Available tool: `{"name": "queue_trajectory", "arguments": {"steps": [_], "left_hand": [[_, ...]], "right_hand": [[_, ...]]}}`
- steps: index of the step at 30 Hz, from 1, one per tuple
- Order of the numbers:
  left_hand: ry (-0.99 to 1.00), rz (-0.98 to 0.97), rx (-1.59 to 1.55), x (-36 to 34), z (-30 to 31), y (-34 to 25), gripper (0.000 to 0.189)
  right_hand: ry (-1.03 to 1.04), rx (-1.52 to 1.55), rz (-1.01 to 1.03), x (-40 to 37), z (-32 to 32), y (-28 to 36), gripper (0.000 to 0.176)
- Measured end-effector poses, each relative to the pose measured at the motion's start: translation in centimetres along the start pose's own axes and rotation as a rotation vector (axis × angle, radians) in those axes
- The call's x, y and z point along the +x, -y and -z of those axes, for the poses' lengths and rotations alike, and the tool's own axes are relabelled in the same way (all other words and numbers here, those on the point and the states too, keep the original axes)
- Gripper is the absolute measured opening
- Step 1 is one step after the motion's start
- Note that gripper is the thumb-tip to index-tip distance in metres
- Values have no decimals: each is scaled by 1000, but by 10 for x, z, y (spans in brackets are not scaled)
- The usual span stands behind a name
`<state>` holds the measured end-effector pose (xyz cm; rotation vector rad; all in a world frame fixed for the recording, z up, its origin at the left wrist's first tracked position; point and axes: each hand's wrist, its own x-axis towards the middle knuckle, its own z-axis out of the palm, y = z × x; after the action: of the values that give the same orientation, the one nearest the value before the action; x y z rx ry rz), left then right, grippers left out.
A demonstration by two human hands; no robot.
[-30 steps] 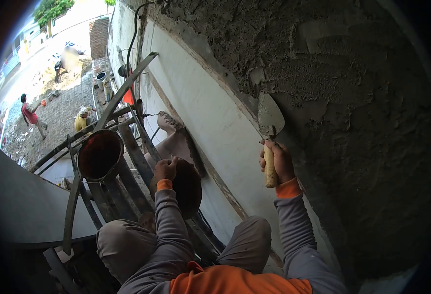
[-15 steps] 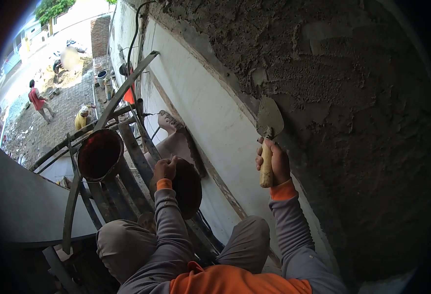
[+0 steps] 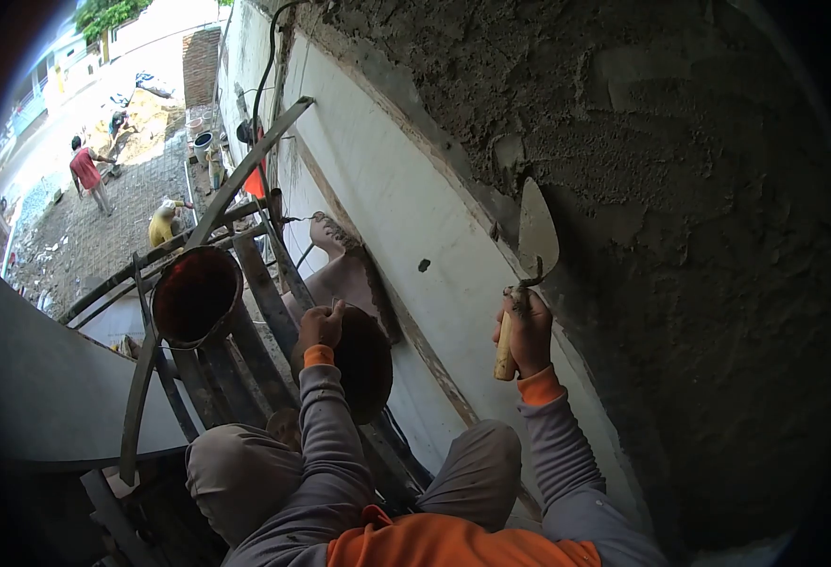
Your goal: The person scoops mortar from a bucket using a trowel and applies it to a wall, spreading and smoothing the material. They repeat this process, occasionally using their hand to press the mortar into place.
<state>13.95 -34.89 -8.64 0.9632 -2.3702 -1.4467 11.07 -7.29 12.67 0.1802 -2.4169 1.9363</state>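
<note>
My right hand (image 3: 529, 333) is closed round the wooden handle of a trowel (image 3: 536, 231), whose pointed metal blade is turned up beside the wet, rough mortar (image 3: 642, 170) on the wall. Below the mortar runs a pale, smooth wall strip (image 3: 377, 161). My left hand (image 3: 321, 328) is closed on the rim of a dark round pan (image 3: 363, 367), which is tilted near the pale wall. A small dark blob (image 3: 424, 266) shows against the pale surface between my hands.
A dark bucket (image 3: 196, 298) with a reddish inside stands left of the pan, among wooden planks (image 3: 262, 283) and a long curved strip (image 3: 245, 170). Far below at the left are a person in red (image 3: 85, 170), a person in yellow (image 3: 162, 225) and another bent figure.
The trowel has turned in my right hand, its blade now narrower to view and slightly to the right. The dark blob has appeared. The person in red has shifted.
</note>
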Motion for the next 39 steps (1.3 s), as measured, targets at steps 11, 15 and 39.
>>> {"name": "queue_trajectory", "arguments": {"steps": [11, 15, 39], "left_hand": [[8, 3, 23, 3, -4, 4, 47], [39, 11, 16, 3, -3, 8, 47], [45, 38, 11, -1, -3, 8, 48]], "right_hand": [[-18, -353, 193, 78, 9, 7, 27], [-184, -398, 314, 50, 27, 24, 30], [48, -218, 75, 70, 42, 21, 24]]}}
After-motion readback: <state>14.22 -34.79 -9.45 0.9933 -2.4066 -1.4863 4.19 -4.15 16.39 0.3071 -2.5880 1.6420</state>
